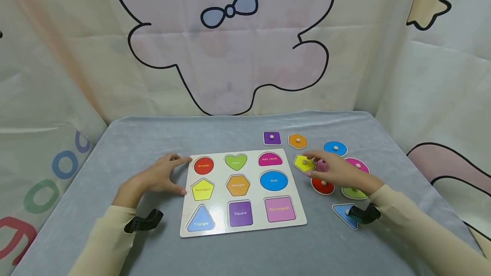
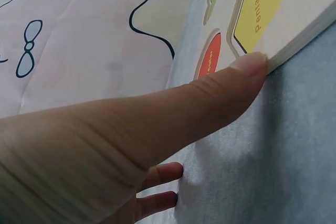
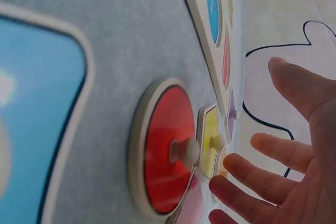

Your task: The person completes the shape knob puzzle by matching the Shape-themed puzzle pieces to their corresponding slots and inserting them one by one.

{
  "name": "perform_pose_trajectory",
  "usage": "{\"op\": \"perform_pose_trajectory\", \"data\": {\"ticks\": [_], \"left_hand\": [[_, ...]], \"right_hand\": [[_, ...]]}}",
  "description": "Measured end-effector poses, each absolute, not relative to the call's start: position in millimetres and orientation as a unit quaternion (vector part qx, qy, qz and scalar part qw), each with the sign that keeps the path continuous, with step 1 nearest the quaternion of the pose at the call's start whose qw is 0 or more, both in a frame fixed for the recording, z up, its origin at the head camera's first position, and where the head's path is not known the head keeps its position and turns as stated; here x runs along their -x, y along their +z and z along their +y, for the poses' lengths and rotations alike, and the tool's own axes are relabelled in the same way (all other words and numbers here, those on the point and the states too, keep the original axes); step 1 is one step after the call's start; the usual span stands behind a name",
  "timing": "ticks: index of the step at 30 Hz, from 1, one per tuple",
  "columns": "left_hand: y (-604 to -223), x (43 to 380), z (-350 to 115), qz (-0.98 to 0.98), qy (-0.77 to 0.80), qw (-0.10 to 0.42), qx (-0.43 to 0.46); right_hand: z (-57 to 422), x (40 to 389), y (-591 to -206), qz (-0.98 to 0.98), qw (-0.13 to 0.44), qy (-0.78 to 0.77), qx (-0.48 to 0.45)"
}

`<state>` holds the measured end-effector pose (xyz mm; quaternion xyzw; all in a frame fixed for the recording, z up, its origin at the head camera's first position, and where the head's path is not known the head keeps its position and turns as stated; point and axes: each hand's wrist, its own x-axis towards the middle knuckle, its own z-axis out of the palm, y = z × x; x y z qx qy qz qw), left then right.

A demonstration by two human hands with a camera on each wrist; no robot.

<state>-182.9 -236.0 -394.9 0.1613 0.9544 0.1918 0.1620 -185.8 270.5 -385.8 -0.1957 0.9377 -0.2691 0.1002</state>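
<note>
At the left edge of a white shape board (image 1: 221, 212) my left hand (image 1: 161, 176) rests with thumb and index finger straight against it. The left wrist view shows the thumb (image 2: 210, 95) on the board's edge beside the printed yellow pentagon (image 2: 260, 9). My right hand (image 1: 333, 169) hovers over loose knobbed pieces right of the board, fingers spread and holding nothing. Its fingertips overlap the yellow pentagon piece (image 1: 303, 164) in the head view. In the right wrist view, the red circle piece (image 3: 165, 156) and the pentagon piece (image 3: 210, 140) stand below the fingers.
Behind the board lie a purple square (image 1: 272, 138) and an orange hexagon (image 1: 298, 141). A blue oval (image 1: 335, 148), a magenta piece (image 1: 358, 165) and a green piece (image 1: 354, 193) surround the right hand. A blue triangle (image 1: 347, 219) lies nearer, below the right wrist.
</note>
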Motion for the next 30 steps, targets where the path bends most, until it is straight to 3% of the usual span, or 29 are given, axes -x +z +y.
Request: {"op": "perform_pose_trajectory", "data": {"ticks": [21, 30], "left_hand": [[-391.5, 180.9, -232.4, 0.958, 0.182, 0.16, -0.151], [-392.6, 181.3, -232.0, 0.959, 0.172, 0.172, -0.143]], "right_hand": [[305.7, 173.3, -385.2, 0.916, 0.113, -0.309, 0.23], [319.7, 174.3, -392.8, 0.888, 0.134, -0.332, 0.29]]}}
